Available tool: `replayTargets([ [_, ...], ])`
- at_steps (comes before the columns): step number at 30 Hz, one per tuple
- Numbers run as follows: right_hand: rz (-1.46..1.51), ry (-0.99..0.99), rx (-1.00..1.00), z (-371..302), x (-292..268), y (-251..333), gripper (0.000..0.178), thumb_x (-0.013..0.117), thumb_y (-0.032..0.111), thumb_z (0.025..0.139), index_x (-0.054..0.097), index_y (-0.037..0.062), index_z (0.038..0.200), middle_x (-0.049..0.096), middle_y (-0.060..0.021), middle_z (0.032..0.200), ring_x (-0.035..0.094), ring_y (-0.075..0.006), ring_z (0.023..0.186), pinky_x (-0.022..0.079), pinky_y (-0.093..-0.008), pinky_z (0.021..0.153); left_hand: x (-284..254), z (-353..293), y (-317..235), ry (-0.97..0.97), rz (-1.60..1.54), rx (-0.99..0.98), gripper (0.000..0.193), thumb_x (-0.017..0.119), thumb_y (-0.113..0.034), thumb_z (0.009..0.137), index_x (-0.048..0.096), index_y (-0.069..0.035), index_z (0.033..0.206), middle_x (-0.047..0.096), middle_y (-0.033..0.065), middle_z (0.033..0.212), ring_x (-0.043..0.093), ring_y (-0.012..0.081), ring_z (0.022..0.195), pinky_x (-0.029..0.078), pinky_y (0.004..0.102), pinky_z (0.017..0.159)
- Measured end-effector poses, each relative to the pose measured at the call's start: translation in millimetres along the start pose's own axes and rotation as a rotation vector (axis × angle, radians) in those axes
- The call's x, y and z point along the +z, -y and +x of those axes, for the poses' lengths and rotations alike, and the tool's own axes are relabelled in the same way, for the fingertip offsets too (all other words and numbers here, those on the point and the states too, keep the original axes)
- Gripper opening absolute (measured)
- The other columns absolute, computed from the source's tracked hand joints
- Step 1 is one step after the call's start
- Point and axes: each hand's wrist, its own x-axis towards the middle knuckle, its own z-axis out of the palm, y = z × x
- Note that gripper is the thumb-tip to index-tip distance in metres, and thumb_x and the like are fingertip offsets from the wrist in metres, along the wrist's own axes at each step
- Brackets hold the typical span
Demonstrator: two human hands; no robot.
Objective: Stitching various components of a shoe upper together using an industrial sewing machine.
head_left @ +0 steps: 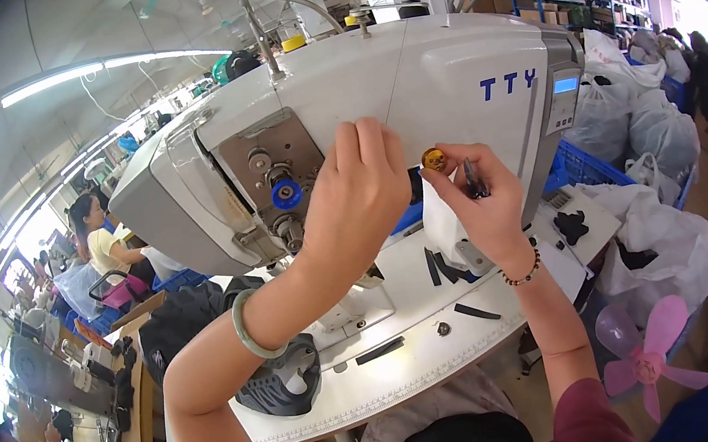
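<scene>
Both my hands are raised in front of the white body of a large sewing machine (pixel 432 65). Thumb and forefinger of my right hand (pixel 489 202) pinch a small round amber-coloured bobbin (pixel 433 159). A slim dark metal tool (pixel 472 179), perhaps snips or tweezers, is tucked in the same hand. My left hand (pixel 359 191) is closed, its back toward me and fingertips pressed together near the machine's front. Whatever those fingers hold, if anything, is hidden or too thin to see. Left of that hand is the machine's blue tension knob (pixel 285 194).
On the white table (pixel 412 376) lie black strips (pixel 477 311), a small round metal part (pixel 443 329) and a dark grey shoe-like piece (pixel 281 380). A pink fan (pixel 646 365) stands at lower right, near white bags (pixel 661 246). Another person (pixel 99 239) sits at far left.
</scene>
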Motion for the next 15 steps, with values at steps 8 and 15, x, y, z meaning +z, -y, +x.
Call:
replayTargets([
  [8, 0.617, 0.073, 0.442, 9.0, -8.2, 6.7, 0.020, 0.059, 0.008, 0.085, 0.058, 0.0006, 0.103, 0.059, -0.0048, 0.075, 0.038, -0.0010, 0.047, 0.026, -0.0158, 0.040, -41.1, -29.1, -34.1, -0.008, -0.146, 0.020, 0.027, 0.062, 0.000, 0.073, 0.054, 0.012, 0.096, 0.049, 0.0119, 0.086, 0.056, 0.0194, 0.072, 0.051, 0.0236, 0.059],
  [15, 0.509, 0.229, 0.365, 22.8, 30.3, 15.3, 0.024, 0.062, 0.004, 0.082, 0.061, 0.0026, 0.106, 0.058, -0.0034, 0.070, 0.040, -0.0021, 0.047, 0.028, -0.0167, 0.040, -42.6, -60.9, -33.6, -0.006, -1.546, -0.557, 0.031, 0.066, 0.000, 0.079, 0.059, 0.002, 0.109, 0.052, 0.0061, 0.092, 0.058, 0.0105, 0.073, 0.051, 0.0237, 0.064],
])
